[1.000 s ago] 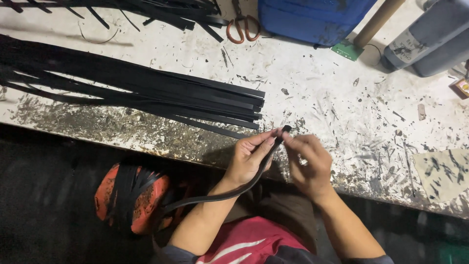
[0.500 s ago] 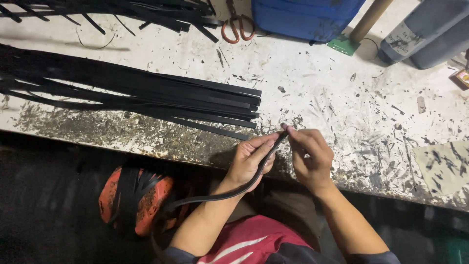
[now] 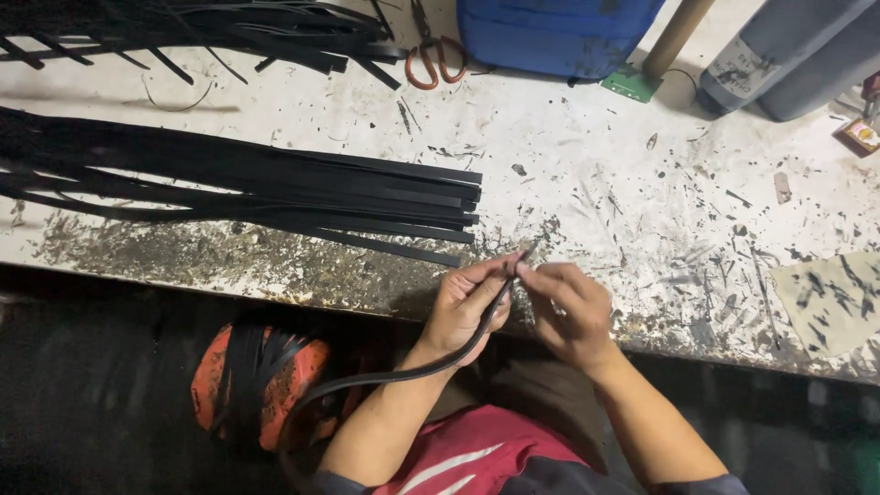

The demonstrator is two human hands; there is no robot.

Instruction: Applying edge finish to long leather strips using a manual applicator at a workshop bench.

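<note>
1. While black strips fill the orange basket (image 3: 302, 367) below, my left hand (image 3: 463, 307) and right hand (image 3: 568, 307) pinch one black strip (image 3: 431, 367).
2. It hangs past the workbench (image 3: 642, 202) edge.

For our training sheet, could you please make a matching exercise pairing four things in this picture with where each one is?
Things:
1. black strip
2. scissors
3. pile of black strips
4. blue container

Places:
A. far edge of the table, top middle
B. lying flat across the table's left half
C. pinched between both hands
D. beside the blue container, on its left

Pairs: 1-C, 2-D, 3-B, 4-A
</note>
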